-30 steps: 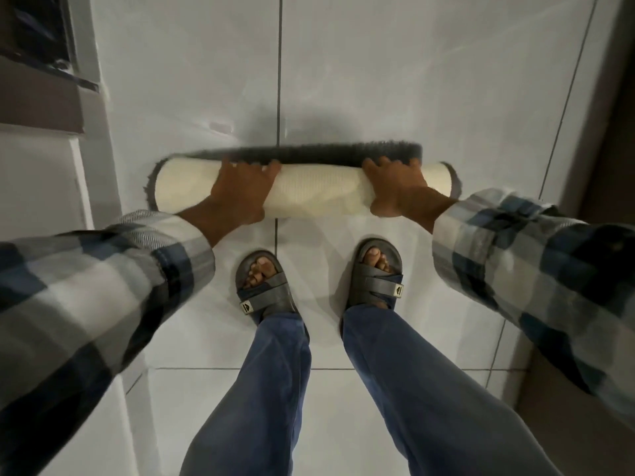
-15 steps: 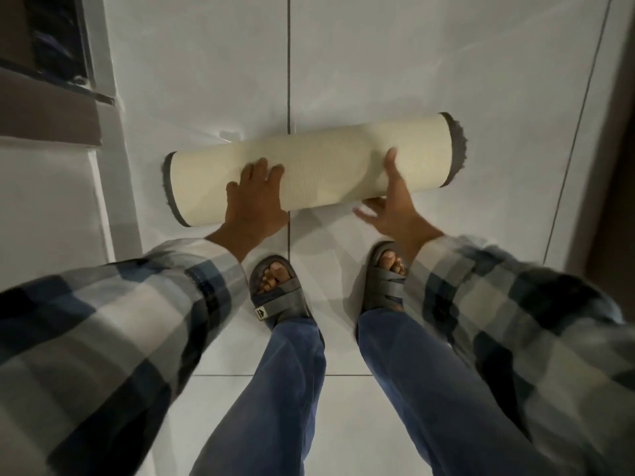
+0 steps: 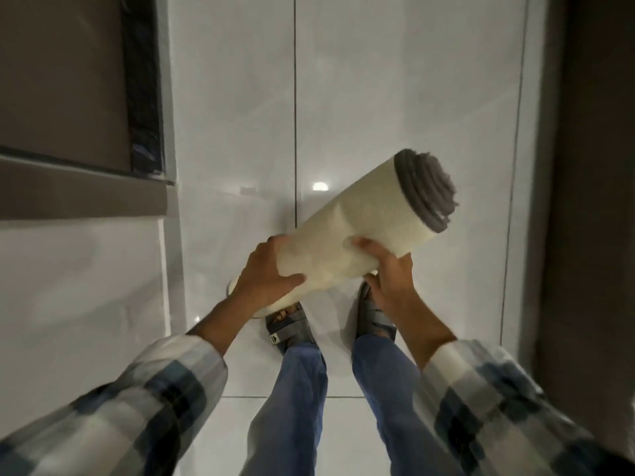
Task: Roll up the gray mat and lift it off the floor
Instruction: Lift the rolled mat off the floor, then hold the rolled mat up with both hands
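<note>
Half a second ago the rolled gray mat (image 3: 357,231) lay flat across the white tile floor (image 3: 395,97) under both palms; now it is off the tiles and tilted, its far end raised toward the right of centre and its near end dropping toward the lower left, just above the left sandal (image 3: 288,326). That raised end shows the gray pile wound in a spiral, while the cream backing faces outward along the roll. Left hand (image 3: 264,273) wraps the lower part of the roll from the left, thumb laid across the cream backing and fingers (image 3: 275,240) curled around the far side, closed in a grip. Right hand (image 3: 388,269) cups the roll from beneath at its middle, fingers (image 3: 364,245) bent up around the backing, also gripping. Both plaid sleeves (image 3: 137,407) reach in from the bottom corners. Blue jeans (image 3: 295,400) and the right sandal (image 3: 374,317) sit below the roll at bottom centre. A dark doorway edge (image 3: 142,97) runs down the upper left.
</note>
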